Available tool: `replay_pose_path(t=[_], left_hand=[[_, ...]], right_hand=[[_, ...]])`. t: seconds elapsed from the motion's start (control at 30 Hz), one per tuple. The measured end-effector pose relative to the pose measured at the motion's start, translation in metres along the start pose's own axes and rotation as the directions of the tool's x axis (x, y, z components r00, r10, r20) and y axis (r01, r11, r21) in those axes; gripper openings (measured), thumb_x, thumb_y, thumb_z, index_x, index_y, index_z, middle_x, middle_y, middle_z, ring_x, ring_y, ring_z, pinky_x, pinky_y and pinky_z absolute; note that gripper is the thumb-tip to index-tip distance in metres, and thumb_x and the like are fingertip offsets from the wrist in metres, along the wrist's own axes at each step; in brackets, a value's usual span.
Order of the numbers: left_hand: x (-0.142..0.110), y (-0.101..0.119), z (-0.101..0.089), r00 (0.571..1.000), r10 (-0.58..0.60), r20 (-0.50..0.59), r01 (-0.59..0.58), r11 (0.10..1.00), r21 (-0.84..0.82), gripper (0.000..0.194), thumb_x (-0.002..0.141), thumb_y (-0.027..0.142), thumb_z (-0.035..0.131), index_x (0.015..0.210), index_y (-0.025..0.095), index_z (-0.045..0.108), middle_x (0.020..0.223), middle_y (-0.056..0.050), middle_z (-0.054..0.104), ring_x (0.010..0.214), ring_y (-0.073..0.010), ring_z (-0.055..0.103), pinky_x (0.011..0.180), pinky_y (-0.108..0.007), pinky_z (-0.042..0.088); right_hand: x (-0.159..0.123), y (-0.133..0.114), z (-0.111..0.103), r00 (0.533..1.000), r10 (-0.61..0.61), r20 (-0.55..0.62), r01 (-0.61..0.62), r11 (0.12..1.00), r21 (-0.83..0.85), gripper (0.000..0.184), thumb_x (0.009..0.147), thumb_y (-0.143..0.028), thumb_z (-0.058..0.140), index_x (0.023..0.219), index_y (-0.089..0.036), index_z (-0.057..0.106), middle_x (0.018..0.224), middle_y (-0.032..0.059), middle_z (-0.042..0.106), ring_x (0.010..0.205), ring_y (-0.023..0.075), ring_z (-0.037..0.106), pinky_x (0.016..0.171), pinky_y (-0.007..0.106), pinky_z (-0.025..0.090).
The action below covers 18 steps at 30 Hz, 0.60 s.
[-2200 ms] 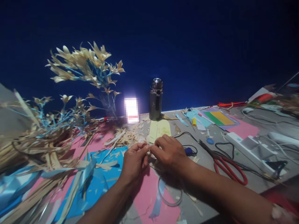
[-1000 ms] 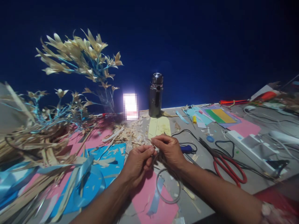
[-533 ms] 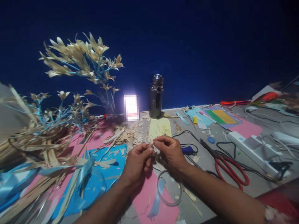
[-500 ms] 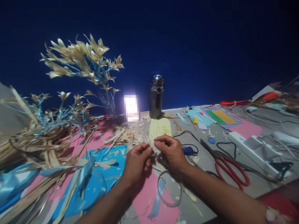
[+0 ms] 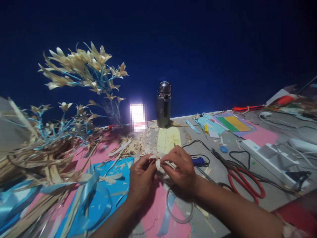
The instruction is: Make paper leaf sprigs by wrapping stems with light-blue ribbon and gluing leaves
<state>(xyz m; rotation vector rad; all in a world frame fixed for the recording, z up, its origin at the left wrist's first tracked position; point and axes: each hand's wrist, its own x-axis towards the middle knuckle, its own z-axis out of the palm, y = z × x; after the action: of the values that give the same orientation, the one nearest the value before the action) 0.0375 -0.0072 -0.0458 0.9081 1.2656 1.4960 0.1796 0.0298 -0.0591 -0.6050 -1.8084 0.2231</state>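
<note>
Between my two hands is a small pale petal-shaped piece [image 5: 158, 163], like the dry husk lying about. My left hand [image 5: 142, 177] pinches it from the left with thumb and fingers. From the right, my right hand [image 5: 182, 170] closes its fingertips on the same piece. Below the right hand lies a pale ring [image 5: 182, 220] on pink paper [image 5: 152, 215], with a strip of light blue ribbon [image 5: 165, 218] passing through it. Husk scraps [image 5: 136, 145] are heaped just beyond the left hand.
A dark flask [image 5: 163, 107] stands at the back beside a bright blurred lamp-like light [image 5: 138, 117]. Dried-looking flowers on blue stems [image 5: 94, 67] rise at left. Red-handled scissors [image 5: 244, 181], a blue-handled tool [image 5: 198, 161] and a white power strip [image 5: 269, 162] lie at right.
Both hands have shifted slightly left and the right hand has turned a little. More of the pale piece shows between the fingertips. The whole view has tilted slightly.
</note>
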Motion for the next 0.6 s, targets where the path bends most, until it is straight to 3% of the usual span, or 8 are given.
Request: replay_pose_path(t=[0.1,0.2,0.33,0.6], left_hand=[[-0.0014,0.0001,0.0032,0.996,-0.085,0.031,0.087,0.993,-0.074,0.025,0.066,0.035,0.083,0.061,0.019,0.064,0.043,0.005,0.052,0.037,-0.0083,0.043,0.038,-0.019,0.035],[-0.0015,-0.0010,0.0041,0.991,-0.118,0.057,0.124,0.987,-0.107,0.023,0.065,0.031,0.082,0.061,0.019,0.062,0.040,0.006,0.050,0.033,-0.0078,0.040,0.036,-0.019,0.034],[-0.0007,-0.0008,0.0019,0.993,-0.076,0.089,0.081,0.995,-0.053,0.022,0.068,0.030,0.080,0.059,0.019,0.063,0.040,0.005,0.050,0.035,-0.0079,0.042,0.038,-0.019,0.034],[-0.0014,-0.0020,-0.0011,0.996,0.014,0.089,-0.013,1.000,-0.001,0.016,0.068,0.029,0.079,0.063,0.019,0.067,0.049,0.004,0.056,0.039,-0.0083,0.045,0.039,-0.021,0.037]], right_hand=[[0.0001,0.0012,-0.0013,1.000,-0.010,-0.001,0.010,1.000,0.008,0.012,0.090,-0.013,0.066,0.093,-0.021,0.074,0.074,0.0008,0.055,0.067,0.0156,0.052,0.059,0.028,0.041],[0.0014,0.0018,-0.0009,0.997,0.079,-0.026,-0.077,0.995,0.068,0.015,0.089,-0.011,0.064,0.091,-0.022,0.074,0.074,0.0005,0.054,0.068,0.0156,0.054,0.060,0.028,0.043],[0.0044,0.0003,-0.0004,0.987,0.155,-0.029,-0.150,0.980,0.131,0.018,0.085,-0.006,0.063,0.086,-0.021,0.073,0.073,-0.0009,0.054,0.069,0.0151,0.055,0.061,0.027,0.044],[0.0063,-0.0004,-0.0015,0.992,0.121,-0.040,-0.116,0.988,0.101,0.015,0.085,-0.007,0.063,0.083,-0.021,0.068,0.071,-0.0014,0.055,0.066,0.0148,0.054,0.059,0.026,0.043]])
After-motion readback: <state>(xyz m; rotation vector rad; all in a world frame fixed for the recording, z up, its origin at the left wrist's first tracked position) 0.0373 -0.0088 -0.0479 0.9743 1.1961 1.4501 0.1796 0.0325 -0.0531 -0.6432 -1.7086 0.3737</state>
